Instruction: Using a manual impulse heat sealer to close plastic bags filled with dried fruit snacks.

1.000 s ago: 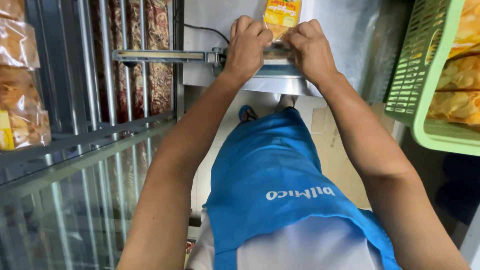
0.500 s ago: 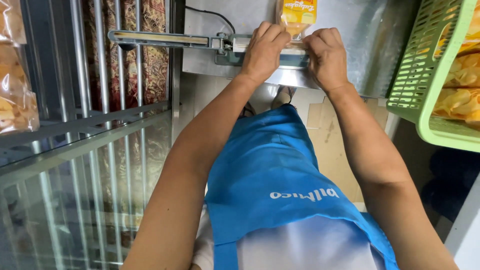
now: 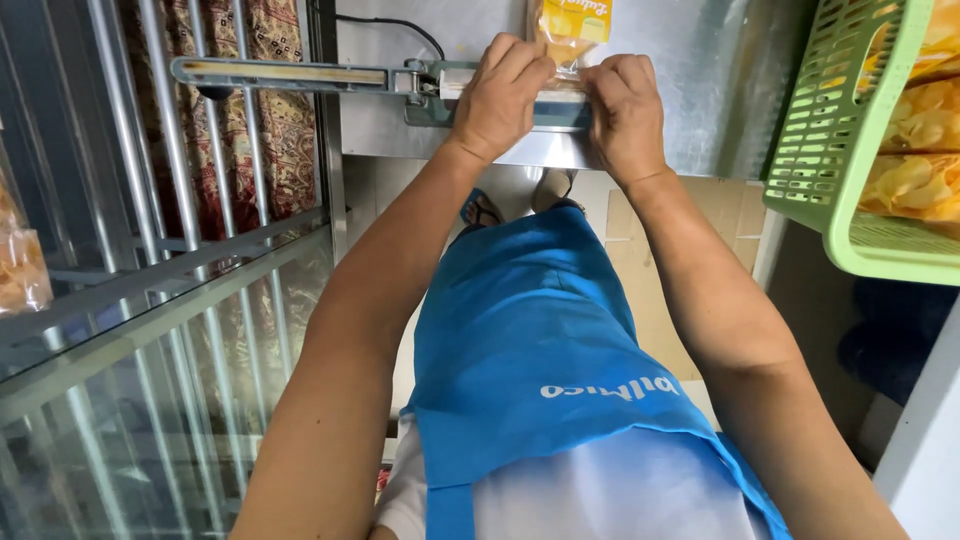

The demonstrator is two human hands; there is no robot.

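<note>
My left hand (image 3: 497, 98) and my right hand (image 3: 625, 115) both pinch the open end of a clear plastic snack bag (image 3: 568, 30) with yellow chips and a yellow label. The bag's mouth lies across the base of a grey-green heat sealer (image 3: 440, 90) on a metal-topped table (image 3: 700, 90). The sealer's long arm (image 3: 280, 74) sticks out to the left, raised off the base. My fingers hide the bag's edge where it meets the sealer.
A green plastic basket (image 3: 850, 180) full of chip bags sits at the right on a white shelf. A metal rack with bars and glass (image 3: 150, 290) stands at the left, with a bagged snack (image 3: 20, 270) on it. I wear a blue apron (image 3: 540, 340). A black cord (image 3: 390, 25) runs behind the sealer.
The view has tilted so the table sits lower in frame. My hands stay on the bag's end, with the bag drawn slightly further over the sealer base.
</note>
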